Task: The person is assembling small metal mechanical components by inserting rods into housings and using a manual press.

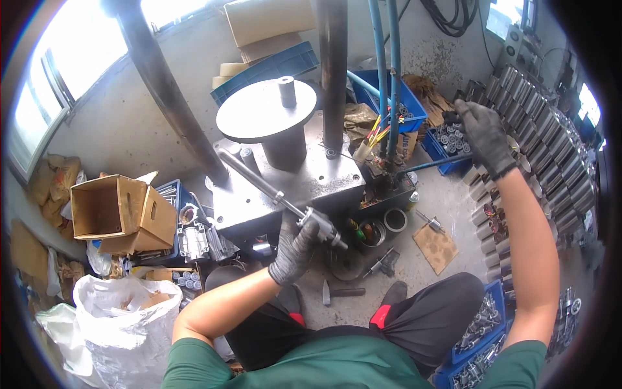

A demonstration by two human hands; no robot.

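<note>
At far left an open cardboard box (pixel 116 211) sits above a white plastic bag (pixel 116 324) on the floor. In the middle, the gloved left hand (pixel 295 249) has its fingers wrapped tight around the near end of a long metal lever (pixel 272 191), which slants up left to the grey press (pixel 285 175); the handle's tip is partly hidden by the glove. At far right, the gloved right hand (pixel 483 136) reaches over a blue bin (pixel 433 150) of small metal parts; whether its fingers grip anything cannot be told.
</note>
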